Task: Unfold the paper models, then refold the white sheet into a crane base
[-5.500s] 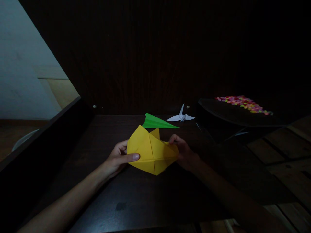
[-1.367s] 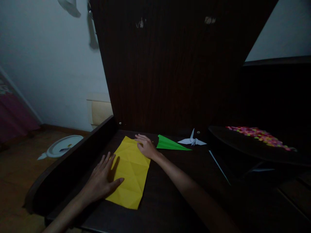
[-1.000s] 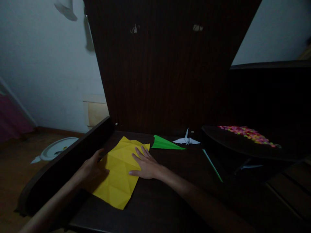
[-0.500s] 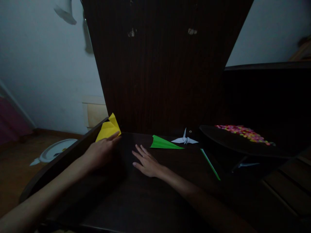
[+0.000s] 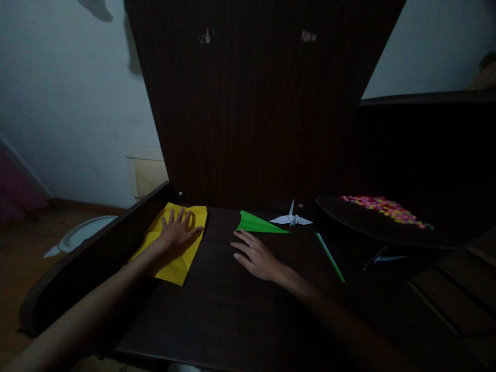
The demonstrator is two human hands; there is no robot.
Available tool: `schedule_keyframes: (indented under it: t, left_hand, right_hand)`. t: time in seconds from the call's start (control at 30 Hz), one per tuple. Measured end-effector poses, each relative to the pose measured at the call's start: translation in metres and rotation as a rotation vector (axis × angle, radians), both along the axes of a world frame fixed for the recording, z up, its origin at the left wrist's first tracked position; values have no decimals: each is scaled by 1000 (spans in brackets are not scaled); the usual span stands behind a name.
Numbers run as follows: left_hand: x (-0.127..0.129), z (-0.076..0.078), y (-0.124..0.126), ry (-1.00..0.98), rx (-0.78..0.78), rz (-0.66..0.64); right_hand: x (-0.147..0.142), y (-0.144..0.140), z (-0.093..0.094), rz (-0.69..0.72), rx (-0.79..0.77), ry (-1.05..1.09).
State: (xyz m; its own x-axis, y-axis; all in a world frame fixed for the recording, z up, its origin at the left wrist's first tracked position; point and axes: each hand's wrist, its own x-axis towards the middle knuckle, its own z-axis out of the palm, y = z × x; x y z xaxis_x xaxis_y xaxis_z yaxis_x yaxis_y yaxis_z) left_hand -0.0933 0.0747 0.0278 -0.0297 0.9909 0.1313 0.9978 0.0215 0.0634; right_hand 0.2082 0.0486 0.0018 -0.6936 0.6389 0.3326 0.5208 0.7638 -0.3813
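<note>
left hand (image 5: 179, 233) lies flat, palm down, fingers spread, pressing on yellow paper (image 5: 170, 244); nothing gripped. paper is unfolded, creased, flat on dark table (image 5: 225, 305) at approx 10 o'clock from frame centre, its left edge tight against raised side rail (image 5: 96, 253) of table. right hand (image 5: 256, 254) rests palm down on bare table top, fingers loosely spread, holding nothing; well apart from yellow sheet, w/ open table between the two.

surroundings: green paper plane (image 5: 258, 223) sits just beyond right hand's fingertips at 12 o'clock from it, near but not touching. white paper crane (image 5: 291, 218) stands just beside plane's tip, at 1 o'clock from right hand, close to tall dark back panel (image 5: 256, 103). thin green strip (image 5: 330, 257) lies at 3 o'clock from right hand, along edge of dark curved tray (image 5: 360, 230). tray carries heap of small multicolour pieces (image 5: 383, 207) at far right; detail too small to tell. off table at 9 o'clock, white plate (image 5: 83, 233) lies on floor. lighting poor; right forearm hard to make out.
</note>
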Motion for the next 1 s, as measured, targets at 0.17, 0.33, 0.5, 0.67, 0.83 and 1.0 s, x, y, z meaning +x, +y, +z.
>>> schedule_keyframes:
  t: [0.17, 0.33, 0.5, 0.67, 0.83, 1.0]
  left_hand:
    - [-8, -21, 25, -9, -80, 93]
    - [-13, -25, 37, -26, -117, 127]
    - [-9, -26, 43, -8, -81, 82]
    - [-8, -26, 52, -8, -153, -82]
    - [-9, -28, 59, -8, -196, -118]
    - [-6, -27, 56, -10, -160, -118]
  right_hand:
    - [14, 13, 0, -71, 14, 79]
    - [23, 25, -4, -144, 42, 133]
    - [31, 43, -8, -184, 69, 162]
    - [40, 59, -16, -228, 78, 169]
    - [46, 69, -22, -290, 83, 121]
    - [45, 71, -22, -364, 95, 40]
